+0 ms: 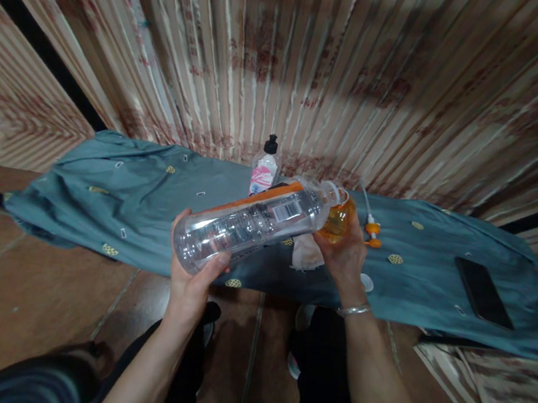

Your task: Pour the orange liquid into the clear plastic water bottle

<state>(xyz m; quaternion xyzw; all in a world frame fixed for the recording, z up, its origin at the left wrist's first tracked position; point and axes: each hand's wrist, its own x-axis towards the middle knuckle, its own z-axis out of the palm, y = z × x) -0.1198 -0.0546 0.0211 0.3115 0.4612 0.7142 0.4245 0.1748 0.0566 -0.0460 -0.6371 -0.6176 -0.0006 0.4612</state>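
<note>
The left hand [188, 284] grasps the base of a clear bottle [250, 222], tilted above the cloth-covered bench [417, 291] with its neck toward the right. The right hand [345, 257] curls around an amber container [337, 222] at the neck; whether these two touch is unclear.

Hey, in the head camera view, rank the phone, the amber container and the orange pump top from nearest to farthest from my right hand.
1. Amber container: held in your right hand.
2. Orange pump top: on the cloth, just right of that hand.
3. Phone: flat on the cloth, much farther right.
</note>
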